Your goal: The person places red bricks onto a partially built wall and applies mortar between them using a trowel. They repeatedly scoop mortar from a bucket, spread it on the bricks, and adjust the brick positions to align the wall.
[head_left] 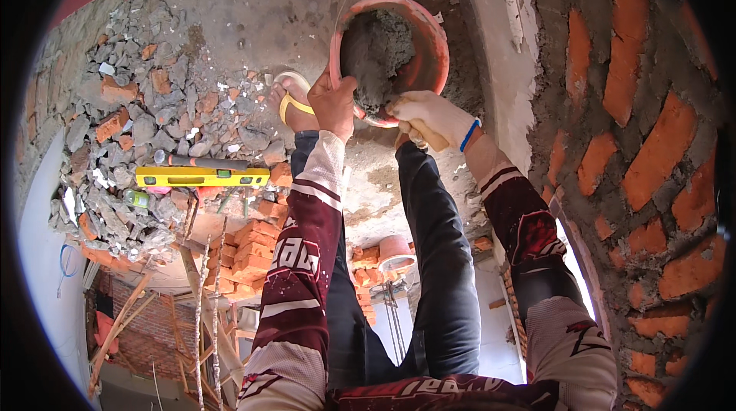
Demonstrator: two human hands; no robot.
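A reddish-orange bucket (438, 43) with a thin wire handle stands on the floor in front of me, holding wet grey mortar (383, 39). My bare left hand (333, 106) is closed on the bucket's near-left rim, thumb at the edge. Over the near-right rim, my right hand (433, 113) wears a white glove and grips a trowel by its pale wooden handle (435, 138). The handle points back toward me. The trowel's blade is hard to tell apart from the mortar.
Broken rubble (153, 104) covers the floor at left, with a yellow spirit level (201, 176) and a hammer-like tool (203, 162) on it. A brick wall with mortar joints (644, 150) rises at right. Stacked bricks (249, 258) and wooden poles (203, 311) lie lower left.
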